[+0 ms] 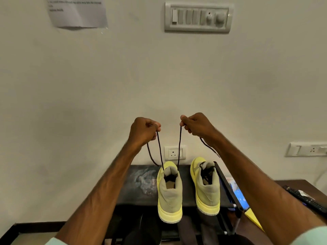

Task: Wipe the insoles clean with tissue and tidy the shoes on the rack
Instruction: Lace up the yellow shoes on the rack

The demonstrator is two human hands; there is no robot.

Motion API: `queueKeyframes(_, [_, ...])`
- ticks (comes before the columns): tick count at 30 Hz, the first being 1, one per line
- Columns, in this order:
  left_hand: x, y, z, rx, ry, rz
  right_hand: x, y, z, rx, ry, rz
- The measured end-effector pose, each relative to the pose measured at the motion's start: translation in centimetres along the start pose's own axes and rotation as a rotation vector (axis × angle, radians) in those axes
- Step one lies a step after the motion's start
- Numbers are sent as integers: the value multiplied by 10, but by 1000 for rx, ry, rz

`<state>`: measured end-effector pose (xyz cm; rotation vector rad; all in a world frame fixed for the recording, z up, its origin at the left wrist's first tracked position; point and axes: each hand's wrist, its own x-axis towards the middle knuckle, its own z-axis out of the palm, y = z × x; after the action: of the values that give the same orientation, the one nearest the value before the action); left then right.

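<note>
Two yellow-green high-top shoes stand on the dark top shelf of the rack (pixel 139 190), heels toward me. The left shoe (pixel 169 195) has its black lace (pixel 179 147) pulled straight up in two strands. My left hand (pixel 143 130) pinches one lace end above the shoe, and my right hand (pixel 196 125) pinches the other end; loose lace tails hang below both fists. The right shoe (pixel 206 186) stands beside it, untouched, with its laces slack. No tissue is in view.
Dark shoes (pixel 141 232) sit on the lower shelf of the rack. To the right a brown table (pixel 293 184) holds a remote control (pixel 306 198); a blue and yellow packet (pixel 242 197) lies between rack and table. Wall sockets (pixel 175 152) and a switch panel (pixel 198 16) face me.
</note>
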<state>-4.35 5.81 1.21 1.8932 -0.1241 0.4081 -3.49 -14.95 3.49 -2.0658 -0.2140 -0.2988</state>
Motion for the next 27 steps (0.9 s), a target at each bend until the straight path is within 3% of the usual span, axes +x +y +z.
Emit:
queueKeyframes(8, [25, 54, -23, 43, 19, 197, 15, -43, -13, -3, 24, -79])
queueKeyframes(14, [38, 92, -25, 133, 20, 374, 23, -80, -26, 168, 7, -148])
queueKeyframes(21, [58, 121, -26, 365, 8, 523, 35, -95, -28, 84, 94, -309])
queueKeyframes(27, [70, 124, -29, 503, 39, 635, 32, -90, -25, 132, 169, -289])
